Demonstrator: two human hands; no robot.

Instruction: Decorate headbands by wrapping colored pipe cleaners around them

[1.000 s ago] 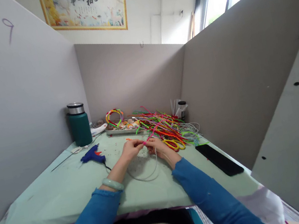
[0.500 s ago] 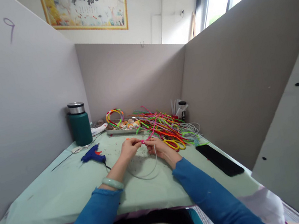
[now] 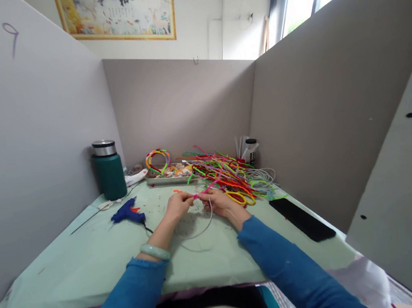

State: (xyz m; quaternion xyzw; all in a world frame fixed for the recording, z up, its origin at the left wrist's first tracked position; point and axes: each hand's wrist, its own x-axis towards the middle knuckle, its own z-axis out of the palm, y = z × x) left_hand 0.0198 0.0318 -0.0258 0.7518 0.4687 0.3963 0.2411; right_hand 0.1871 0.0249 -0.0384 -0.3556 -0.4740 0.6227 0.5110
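A bright pink pipe cleaner [image 3: 196,196] spans the small gap between my two hands above the table. My left hand [image 3: 177,205] is closed, thumb and forefinger pinching one side of it. On the other side my right hand [image 3: 216,201] pinches it too, and a loose pink length rises past those fingers toward the pile behind. From the hands a thin grey wire [image 3: 204,233] hangs in a curve over the tabletop; the pink pipe cleaner seems wound around it, though the fingers hide part of the winding.
A blue glue gun [image 3: 127,212] lies left of my hands, near a green flask [image 3: 109,170]. Behind are a metal tray [image 3: 171,180] of small pieces, a colourful ring [image 3: 158,161], and piled pipe cleaners [image 3: 228,168]. Yellow-handled scissors [image 3: 241,198] and a black slab [image 3: 302,219] lie right.
The hands stay close together and have shifted only slightly. The loose pink end has tipped lower to the right, and the hanging grey wire's loop has swung a little left.
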